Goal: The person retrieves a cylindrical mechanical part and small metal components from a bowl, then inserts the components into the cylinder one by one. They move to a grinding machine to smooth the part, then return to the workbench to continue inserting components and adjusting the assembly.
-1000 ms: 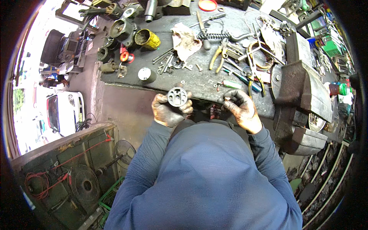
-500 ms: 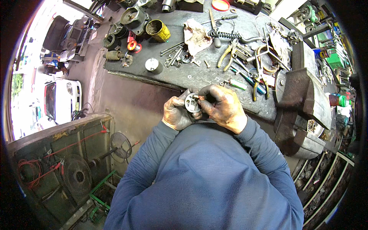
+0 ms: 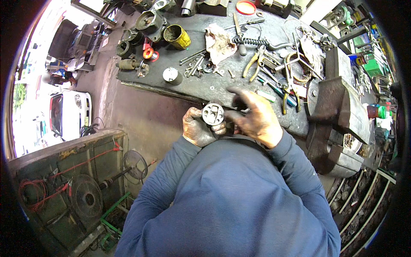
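Observation:
My left hand [image 3: 198,128], dark with grease, grips a round grey metal part [image 3: 212,114] with several holes in its face, held just in front of the workbench edge. My right hand [image 3: 252,118] is beside the part on its right, fingers spread, forefinger raised, touching or nearly touching the part's rim. I cannot see anything held in the right hand. Both blue sleeves come up from the lower edge.
The dark workbench [image 3: 222,85] carries pliers [image 3: 253,63], a rag [image 3: 217,40], a coiled spring [image 3: 250,41], a yellow tin [image 3: 178,36], a small round cap [image 3: 171,75], loose bolts and motor parts. A big vise [image 3: 338,107] stands at the right. A white car [image 3: 64,115] is at the left.
My right hand came from the bench edge onto the metal part, then lifted off it with fingers spread. The left hand kept holding the part, and the view shifted.

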Motion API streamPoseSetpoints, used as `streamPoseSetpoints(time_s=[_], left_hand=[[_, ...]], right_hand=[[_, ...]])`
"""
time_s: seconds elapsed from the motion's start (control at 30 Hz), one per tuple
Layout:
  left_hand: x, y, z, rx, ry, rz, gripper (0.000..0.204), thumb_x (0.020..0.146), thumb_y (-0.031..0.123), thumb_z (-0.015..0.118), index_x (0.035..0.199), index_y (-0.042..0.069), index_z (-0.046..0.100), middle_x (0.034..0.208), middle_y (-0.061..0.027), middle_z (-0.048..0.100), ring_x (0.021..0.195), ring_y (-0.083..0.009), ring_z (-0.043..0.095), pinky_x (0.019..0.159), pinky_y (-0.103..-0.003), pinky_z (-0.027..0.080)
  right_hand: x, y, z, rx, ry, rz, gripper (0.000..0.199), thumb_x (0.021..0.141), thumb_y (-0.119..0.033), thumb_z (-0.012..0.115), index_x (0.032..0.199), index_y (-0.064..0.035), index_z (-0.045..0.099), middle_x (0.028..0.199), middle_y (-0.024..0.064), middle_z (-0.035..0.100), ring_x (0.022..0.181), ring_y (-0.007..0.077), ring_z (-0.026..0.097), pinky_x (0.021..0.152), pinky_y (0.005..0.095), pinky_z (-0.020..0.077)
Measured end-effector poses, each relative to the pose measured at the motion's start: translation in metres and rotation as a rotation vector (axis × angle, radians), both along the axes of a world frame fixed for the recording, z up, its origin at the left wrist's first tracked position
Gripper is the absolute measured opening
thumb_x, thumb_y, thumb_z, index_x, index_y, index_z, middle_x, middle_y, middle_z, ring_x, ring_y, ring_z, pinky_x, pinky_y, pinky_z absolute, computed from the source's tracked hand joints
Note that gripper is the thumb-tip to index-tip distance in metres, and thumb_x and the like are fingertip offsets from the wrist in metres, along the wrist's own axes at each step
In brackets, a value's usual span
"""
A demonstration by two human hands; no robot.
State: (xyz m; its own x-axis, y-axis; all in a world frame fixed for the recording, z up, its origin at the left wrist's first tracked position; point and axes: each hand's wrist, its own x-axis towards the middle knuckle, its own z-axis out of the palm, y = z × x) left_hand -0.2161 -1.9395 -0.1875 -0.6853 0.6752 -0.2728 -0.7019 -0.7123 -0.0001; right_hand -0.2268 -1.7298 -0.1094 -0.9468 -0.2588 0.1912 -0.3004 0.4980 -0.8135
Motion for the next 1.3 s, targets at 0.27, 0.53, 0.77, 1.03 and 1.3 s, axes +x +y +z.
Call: streamPoseSetpoints(time_s=[0.27,0.53,0.77,1.03,1.3], left_hand=[[-0.002,0.006,-0.003,-0.005,0.078,-0.047,0.068,0.075,0.039,0.071,0.133,0.005,0.061,0.111,-0.0211,0.060,0.072,-0.0204,0.053,0.068,-0.034,0.045],[-0.001,0.006,-0.008,-0.037,0.011,-0.062,0.058,0.080,0.041,0.069,0.122,0.001,0.067,0.109,-0.0260,0.063,0.071,-0.0204,0.055,0.067,-0.034,0.047],[-0.001,0.007,-0.001,-0.116,-0.008,-0.051,0.066,0.083,0.046,0.067,0.125,-0.006,0.064,0.096,-0.0218,0.066,0.060,-0.0164,0.054,0.059,-0.031,0.045],[-0.005,0.012,-0.006,-0.267,-0.055,-0.096,0.078,0.092,0.060,0.062,0.132,-0.007,0.059,0.083,-0.0134,0.064,0.048,-0.0082,0.046,0.047,-0.024,0.038],[-0.006,0.007,-0.023,-0.263,-0.035,-0.202,0.069,0.096,0.064,0.059,0.126,0.002,0.061,0.075,-0.0095,0.061,0.041,-0.0060,0.040,0.045,-0.024,0.035]], right_hand=[[0.007,0.021,-0.034,-0.191,-0.470,0.037,0.022,0.097,-0.012,0.069,0.115,-0.0001,0.074,0.105,0.0183,0.075,0.099,0.0275,0.073,0.090,0.0396,0.0556],[0.002,0.012,-0.034,-0.468,-0.725,0.094,0.032,0.103,-0.013,0.058,0.130,0.0014,0.068,0.124,0.0137,0.073,0.115,0.0207,0.068,0.102,0.0369,0.0522],[-0.003,0.013,-0.033,-0.443,-0.690,0.209,0.034,0.105,-0.013,0.055,0.133,0.0022,0.066,0.116,0.0113,0.074,0.108,0.0174,0.068,0.098,0.0350,0.0538],[-0.004,0.015,-0.033,-0.654,-1.023,0.165,0.035,0.106,-0.013,0.060,0.137,0.0048,0.061,0.113,0.0110,0.074,0.105,0.0163,0.069,0.094,0.0338,0.0574],[-0.005,0.015,-0.043,-0.614,-1.084,0.104,0.037,0.102,-0.016,0.069,0.131,0.0054,0.063,0.111,0.0120,0.074,0.096,0.0180,0.072,0.086,0.0352,0.0607]])
